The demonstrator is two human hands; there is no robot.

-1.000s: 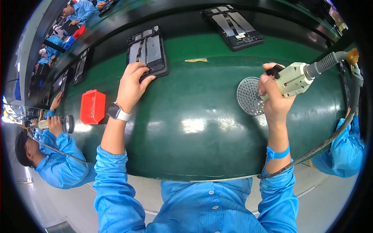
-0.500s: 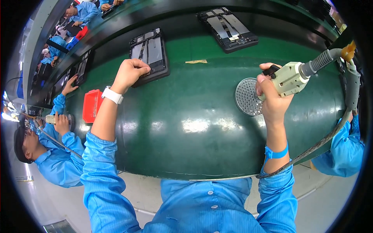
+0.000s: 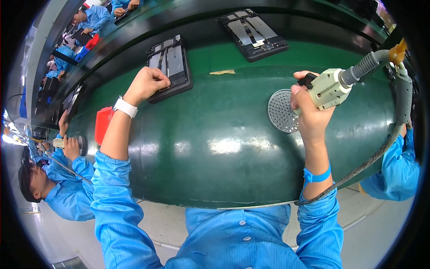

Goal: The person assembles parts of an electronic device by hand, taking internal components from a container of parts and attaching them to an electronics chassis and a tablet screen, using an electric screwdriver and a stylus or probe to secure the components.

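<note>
My left hand (image 3: 147, 85) is closed in a pinch at the near end of an opened tablet (image 3: 172, 62) with dark frame and grey inner plates. Whatever sits between those fingertips is too small to make out. My right hand (image 3: 310, 105) is wrapped round a cream electric screwdriver (image 3: 330, 89) with a black lever, held tilted. Its tip is hidden behind my fingers, over a round metal screw plate (image 3: 282, 112) full of small holes. Some small shiny bits show at the plate's right side, near my hand. Farther back lies a second opened tablet (image 3: 253, 35).
A red bin (image 3: 104, 124) stands left of my left forearm. A yellowish strip (image 3: 222, 72) lies on the green bench (image 3: 215, 175). From the screwdriver a grey cable (image 3: 371, 159) loops past my right forearm. Co-workers sit at left (image 3: 67, 188) and right (image 3: 392, 175).
The farther tablet has slid left. The whole view has shifted slightly. At the left, the co-worker's far hand has drawn back from a dark device. Both my hands keep their holds.
</note>
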